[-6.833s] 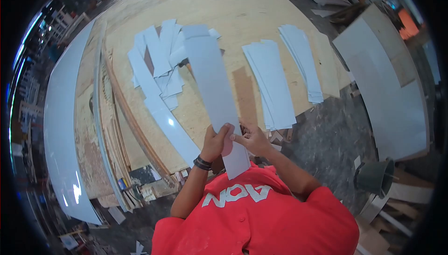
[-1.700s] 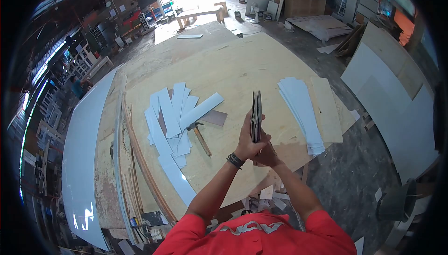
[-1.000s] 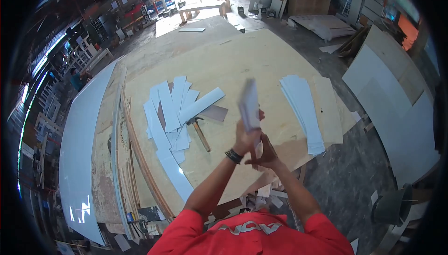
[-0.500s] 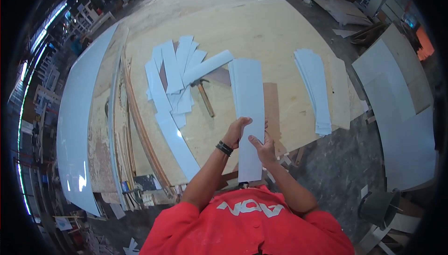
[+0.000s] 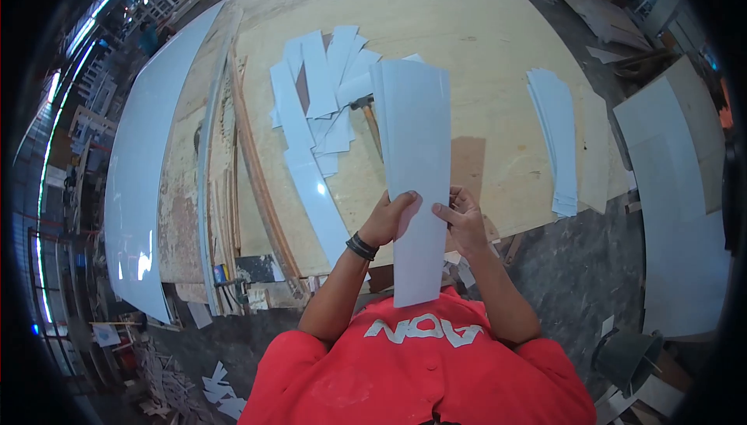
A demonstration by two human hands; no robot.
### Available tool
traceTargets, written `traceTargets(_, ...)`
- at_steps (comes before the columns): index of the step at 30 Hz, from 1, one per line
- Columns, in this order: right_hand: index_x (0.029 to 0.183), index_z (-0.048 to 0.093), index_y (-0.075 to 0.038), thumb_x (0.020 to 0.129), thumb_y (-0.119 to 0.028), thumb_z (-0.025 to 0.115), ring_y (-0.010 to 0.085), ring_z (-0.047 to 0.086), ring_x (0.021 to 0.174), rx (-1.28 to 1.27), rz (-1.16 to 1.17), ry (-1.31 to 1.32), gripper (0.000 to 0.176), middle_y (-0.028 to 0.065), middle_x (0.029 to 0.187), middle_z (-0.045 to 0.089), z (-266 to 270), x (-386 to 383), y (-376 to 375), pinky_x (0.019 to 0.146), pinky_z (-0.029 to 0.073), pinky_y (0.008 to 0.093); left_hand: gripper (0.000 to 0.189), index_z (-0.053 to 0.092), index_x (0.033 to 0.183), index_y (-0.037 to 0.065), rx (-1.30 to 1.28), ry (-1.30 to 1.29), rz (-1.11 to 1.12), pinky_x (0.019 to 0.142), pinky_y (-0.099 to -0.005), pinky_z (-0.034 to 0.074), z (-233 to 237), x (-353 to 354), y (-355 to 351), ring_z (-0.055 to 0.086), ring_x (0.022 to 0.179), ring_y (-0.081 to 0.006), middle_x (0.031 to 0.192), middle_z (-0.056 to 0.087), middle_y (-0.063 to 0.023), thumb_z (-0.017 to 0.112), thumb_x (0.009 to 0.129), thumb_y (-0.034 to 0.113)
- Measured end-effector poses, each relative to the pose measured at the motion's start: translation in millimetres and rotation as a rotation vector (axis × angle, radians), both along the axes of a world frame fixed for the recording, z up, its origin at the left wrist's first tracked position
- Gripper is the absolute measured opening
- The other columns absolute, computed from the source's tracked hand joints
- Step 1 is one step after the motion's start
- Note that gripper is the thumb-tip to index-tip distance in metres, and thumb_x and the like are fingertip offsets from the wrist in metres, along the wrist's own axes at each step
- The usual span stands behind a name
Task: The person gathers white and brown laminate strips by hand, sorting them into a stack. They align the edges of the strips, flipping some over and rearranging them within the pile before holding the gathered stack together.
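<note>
In front of my chest, a stack of long white panel strips (image 5: 419, 141) stands tilted up, its near end against my red shirt. My left hand (image 5: 387, 219) is closed on its left edge, thumb across the face. Along the right edge my right hand (image 5: 464, 226) grips too, its thumb on the front and its fingers partly hidden behind. A hammer (image 5: 370, 121) lies on the plywood sheet (image 5: 498, 28), partly covered by the strips. Left of it is a loose pile of white strips (image 5: 319, 79), with one long strip (image 5: 319, 191) reaching toward me.
A fanned stack of white strips (image 5: 554, 137) lies at the table's right. Wooden mouldings (image 5: 253, 168) and a large glossy white sheet (image 5: 156, 152) run along the left. On the right are another white sheet (image 5: 669, 184) and a dark bucket (image 5: 626, 355) on the floor.
Both hands have raised the stack of strips nearer to the camera, so it looks larger and covers part of the hammer. The view has shifted, with the table contents sitting further right and higher.
</note>
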State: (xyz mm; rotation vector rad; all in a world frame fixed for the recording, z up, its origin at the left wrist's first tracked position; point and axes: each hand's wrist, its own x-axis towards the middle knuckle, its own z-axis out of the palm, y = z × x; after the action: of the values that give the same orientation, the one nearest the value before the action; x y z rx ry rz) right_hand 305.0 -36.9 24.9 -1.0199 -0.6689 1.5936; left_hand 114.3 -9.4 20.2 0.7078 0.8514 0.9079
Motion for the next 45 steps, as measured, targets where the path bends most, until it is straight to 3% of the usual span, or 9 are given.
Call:
traceTargets(11,0.114,0.060,0.000,0.092,-0.001,0.063,0.0177,0.067,0.093,-0.075,0.129,0.422,0.022,0.0106,0.104,0.068,17.5,-20.0,-4.5,0.085,0.057,0.0320,0.036,0.058,0.120,-0.004,0.191,0.293,0.054,0.083,-0.0316,0.051,66.4,-27.1,-35.5,0.063,0.095,-0.0161,0.105,0.066,-0.0089,0.066,0.092,0.019)
traceTargets(15,0.117,0.060,0.000,0.095,-0.004,0.061,0.0183,0.068,0.095,-0.012,-0.016,0.341,0.023,0.0108,0.105,0.069,-0.8,16.1,18.8,0.086,0.057,0.0326,0.033,0.059,0.115,-0.003,0.127,0.285,0.078,0.079,-0.0314,0.052,57.5,-46.4,-44.1,0.062,0.090,-0.0150,0.100,0.066,-0.0076,0.065,0.093,0.020)
traceTargets(21,0.123,0.057,0.003,0.092,-0.022,0.070,0.0184,0.066,0.097,-0.160,-0.090,-0.315,0.042,0.0121,0.107,0.067,-62.5,117.1,81.6,0.081,0.055,0.0334,0.036,0.056,0.120,-0.003,0.071,0.107,0.119,0.079,-0.0312,0.053,54.3,-62.6,-51.6,0.064,0.092,-0.0176,0.106,0.065,-0.0091,0.066,0.090,0.014)
traceTargets(23,0.128,0.055,0.001,0.089,-0.027,0.075,0.0146,0.065,0.092,-0.132,-0.480,-1.049,0.052,0.0100,0.104,0.067,-82.7,118.6,85.0,0.075,0.054,0.0311,0.035,0.056,0.119,-0.003,0.084,0.072,0.166,0.079,-0.0321,0.054,57.9,-60.3,-53.7,0.065,0.093,-0.0184,0.105,0.065,-0.0097,0.067,0.089,0.013)
traceTargets(25,0.132,0.053,0.000,0.088,-0.021,0.075,0.0164,0.069,0.087,0.086,-0.185,-0.769,0.054,0.0096,0.102,0.067,-28.2,59.4,49.1,0.067,0.053,0.0258,0.035,0.057,0.119,-0.002,0.074,0.045,0.233,0.080,-0.0331,0.055,57.8,-61.1,-57.4,0.065,0.093,-0.0192,0.105,0.065,-0.0103,0.067,0.088,0.011)
traceTargets(26,0.135,0.051,-0.002,0.085,-0.015,0.078,0.0143,0.068,0.086,0.168,0.013,-0.305,0.058,0.0074,0.098,0.066,-17.8,30.9,27.8,0.068,0.054,0.0266,0.035,0.057,0.119,-0.002,0.038,0.013,0.184,0.080,-0.0327,0.055,57.8,-63.5,-57.5,0.065,0.094,-0.0189,0.105,0.065,-0.0100,0.067,0.088,0.011)
traceTargets(28,0.132,0.051,0.001,0.080,-0.003,0.079,0.0148,0.067,0.088,0.120,0.281,-0.318,0.060,0.0108,0.101,0.067,32.8,-30.7,-17.3,0.073,0.056,0.0281,0.035,0.057,0.119,-0.002,0.006,-0.004,0.145,0.081,-0.0324,0.055,58.7,-68.7,-56.6,0.065,0.094,-0.0185,0.105,0.065,-0.0097,0.067,0.088,0.010)
traceTargets(35,0.120,0.056,0.002,0.083,-0.005,0.078,0.0158,0.066,0.094,0.067,0.187,-0.118,0.044,0.0116,0.107,0.067,46.9,-80.8,-49.5,0.082,0.056,0.0295,0.030,0.058,0.117,-0.002,0.059,0.104,0.172,0.080,-0.0311,0.052,39.6,-80.6,-63.8,0.062,0.095,-0.0175,0.104,0.063,-0.0090,0.057,0.095,0.019)
traceTargets(45,0.115,0.059,0.001,0.085,0.002,0.070,0.0208,0.067,0.100,-0.062,0.245,0.282,0.032,0.0119,0.110,0.068,38.7,-77.5,-42.7,0.087,0.056,0.0350,0.033,0.059,0.119,-0.004,0.367,0.279,0.103,0.083,-0.0331,0.053,99.0,-72.4,-77.7,0.064,0.096,-0.0174,0.104,0.067,-0.0118,0.061,0.094,0.017)
